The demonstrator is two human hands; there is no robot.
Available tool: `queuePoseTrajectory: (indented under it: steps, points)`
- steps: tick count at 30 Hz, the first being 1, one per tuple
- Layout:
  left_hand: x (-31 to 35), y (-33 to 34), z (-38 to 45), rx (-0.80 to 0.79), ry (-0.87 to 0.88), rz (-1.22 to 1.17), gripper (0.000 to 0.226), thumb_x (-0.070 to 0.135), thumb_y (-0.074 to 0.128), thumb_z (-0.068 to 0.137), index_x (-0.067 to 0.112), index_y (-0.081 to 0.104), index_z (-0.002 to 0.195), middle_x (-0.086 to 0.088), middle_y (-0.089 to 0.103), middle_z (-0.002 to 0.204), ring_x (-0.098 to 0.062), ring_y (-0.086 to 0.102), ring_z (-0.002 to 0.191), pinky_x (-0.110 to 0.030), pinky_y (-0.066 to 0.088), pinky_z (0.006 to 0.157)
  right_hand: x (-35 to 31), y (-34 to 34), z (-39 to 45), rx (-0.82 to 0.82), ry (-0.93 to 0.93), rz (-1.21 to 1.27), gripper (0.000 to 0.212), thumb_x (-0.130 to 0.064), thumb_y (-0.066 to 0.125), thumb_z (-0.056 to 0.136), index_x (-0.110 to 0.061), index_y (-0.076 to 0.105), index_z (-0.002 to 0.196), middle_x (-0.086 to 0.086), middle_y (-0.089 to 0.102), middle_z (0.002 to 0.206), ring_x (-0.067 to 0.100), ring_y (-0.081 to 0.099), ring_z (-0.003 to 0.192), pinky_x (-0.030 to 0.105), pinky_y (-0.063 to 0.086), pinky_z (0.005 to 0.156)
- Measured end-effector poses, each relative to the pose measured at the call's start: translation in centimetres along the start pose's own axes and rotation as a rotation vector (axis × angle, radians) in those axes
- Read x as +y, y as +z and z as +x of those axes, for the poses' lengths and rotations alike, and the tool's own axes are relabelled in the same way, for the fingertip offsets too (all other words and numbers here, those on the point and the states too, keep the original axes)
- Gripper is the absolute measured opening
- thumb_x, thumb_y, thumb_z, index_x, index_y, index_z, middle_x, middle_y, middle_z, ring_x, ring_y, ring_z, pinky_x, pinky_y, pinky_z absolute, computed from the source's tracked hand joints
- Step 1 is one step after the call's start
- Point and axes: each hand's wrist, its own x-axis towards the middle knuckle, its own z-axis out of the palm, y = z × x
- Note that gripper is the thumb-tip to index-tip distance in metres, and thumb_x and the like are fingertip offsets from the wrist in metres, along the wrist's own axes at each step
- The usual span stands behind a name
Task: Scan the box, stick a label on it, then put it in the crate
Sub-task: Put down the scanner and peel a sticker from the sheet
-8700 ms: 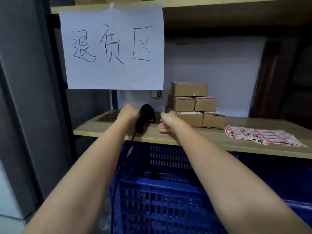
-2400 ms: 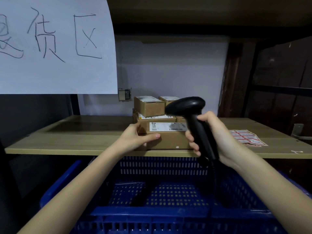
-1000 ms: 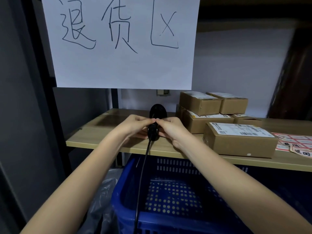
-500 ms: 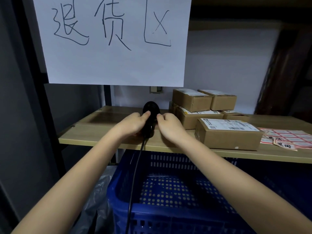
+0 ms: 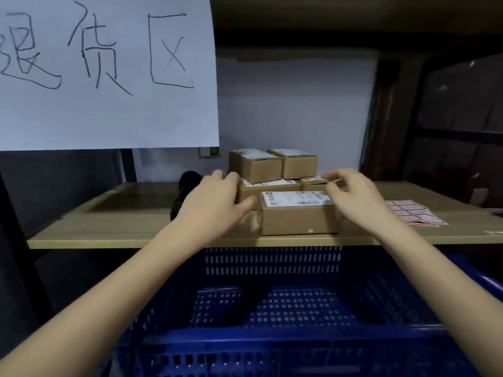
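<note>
A brown cardboard box [image 5: 298,219] with a white shipping label on top sits near the front edge of the wooden shelf [image 5: 109,227]. My left hand [image 5: 215,202] hovers just left of it, fingers spread, holding nothing. My right hand [image 5: 353,197] is over the box's right end, fingers loosely apart, holding nothing. The black scanner [image 5: 185,186] lies on the shelf behind my left hand, partly hidden. A sheet of red-bordered labels [image 5: 411,212] lies on the shelf to the right. The blue perforated crate [image 5: 272,268] stands below the shelf edge with nothing in it.
Several more cardboard boxes [image 5: 255,165] are stacked behind the front box. A large white paper sign [image 5: 109,77] with handwritten characters hangs from the upper shelf at left. A dark frame stands at the right.
Both hands have let go of the scanner, which now lies on the shelf, and have moved right to either side of the front box. The view has shifted right.
</note>
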Motion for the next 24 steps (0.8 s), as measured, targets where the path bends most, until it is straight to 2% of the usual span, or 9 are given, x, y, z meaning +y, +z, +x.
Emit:
queuePoseTrajectory:
  steps: [2,4,8,9,11,15,19,22,24]
  points:
    - [1.7,1.1,0.7,-0.068,0.028,-0.055,0.052,0.048,0.048,0.088,0.015,0.049,0.128,-0.009,0.053,0.118,-0.026,0.053,0.111,-0.036,0.046,0.091,2.5,-1.0,0.5,-0.088,0.031,0.07,0.036,-0.003,0.039,0.092,-0.009,0.061,0.12,0.008,0.063,0.117,0.019,0.061,0.077,0.031,0.046,0.075]
    - [3.2,2.3,1.5,-0.096,0.049,-0.049,0.053,0.048,0.048,0.088,0.018,0.047,0.132,-0.009,0.052,0.122,-0.026,0.052,0.114,-0.038,0.046,0.094,4.4,-1.5,1.2,-0.188,0.063,0.137,0.042,0.005,0.032,0.093,-0.008,0.058,0.125,0.003,0.06,0.114,0.023,0.06,0.094,0.03,0.047,0.08]
    - [5.2,4.2,2.6,-0.101,0.164,-0.015,0.056,0.047,0.05,0.087,0.026,0.042,0.138,-0.004,0.05,0.132,-0.024,0.044,0.122,-0.037,0.039,0.103,6.4,-1.5,2.8,-0.349,0.092,0.228,0.04,-0.003,0.035,0.096,-0.02,0.059,0.123,0.02,0.06,0.129,0.033,0.061,0.101,0.039,0.048,0.09]
    - [5.6,4.6,2.7,-0.11,0.195,-0.017,0.056,0.047,0.05,0.087,0.027,0.041,0.139,-0.004,0.05,0.133,-0.023,0.044,0.123,-0.037,0.037,0.104,6.5,-1.5,2.9,-0.383,0.081,0.229,0.038,-0.004,0.036,0.097,-0.017,0.057,0.126,0.015,0.059,0.129,0.026,0.061,0.107,0.031,0.047,0.094]
    - [6.3,5.2,2.7,-0.148,0.215,-0.037,0.055,0.042,0.052,0.088,0.029,0.04,0.14,-0.001,0.05,0.135,-0.021,0.043,0.126,-0.033,0.036,0.105,6.4,-1.5,3.0,-0.456,0.046,0.224,0.036,-0.007,0.038,0.098,-0.013,0.055,0.129,0.004,0.058,0.126,0.01,0.058,0.1,0.009,0.041,0.081]
    - [7.0,5.6,2.6,-0.137,0.229,0.0,0.046,0.019,0.056,0.087,0.03,0.051,0.132,0.003,0.053,0.131,-0.017,0.046,0.125,-0.027,0.036,0.099,6.9,-1.1,3.2,-0.436,-0.028,0.244,0.033,-0.009,0.037,0.099,-0.012,0.062,0.121,0.003,0.058,0.128,0.028,0.054,0.117,0.027,0.043,0.08]
    - [6.4,4.8,2.3,-0.183,0.179,-0.103,0.044,0.009,0.055,0.081,0.025,0.059,0.121,0.004,0.057,0.129,-0.016,0.052,0.119,-0.025,0.041,0.097,8.0,-1.5,3.4,-0.432,-0.124,0.265,0.031,-0.004,0.041,0.097,-0.013,0.067,0.108,0.007,0.062,0.121,0.042,0.057,0.109,0.045,0.044,0.094]
    - [6.3,4.3,1.7,-0.205,0.173,-0.131,0.036,0.028,0.065,0.08,0.024,0.058,0.115,0.006,0.057,0.123,-0.015,0.054,0.114,-0.029,0.044,0.093,8.6,-2.0,2.9,-0.491,-0.233,0.268,0.026,-0.001,0.051,0.092,-0.013,0.068,0.107,0.002,0.06,0.108,0.017,0.06,0.096,0.024,0.048,0.084]
    - [6.5,4.0,1.1,-0.221,0.161,-0.134,0.048,0.048,0.068,0.074,0.025,0.053,0.114,0.007,0.053,0.123,-0.014,0.053,0.111,-0.031,0.045,0.093,8.7,-2.2,2.4,-0.487,-0.318,0.266,0.024,-0.002,0.059,0.088,-0.012,0.069,0.108,-0.002,0.059,0.101,0.004,0.059,0.087,0.011,0.045,0.082]
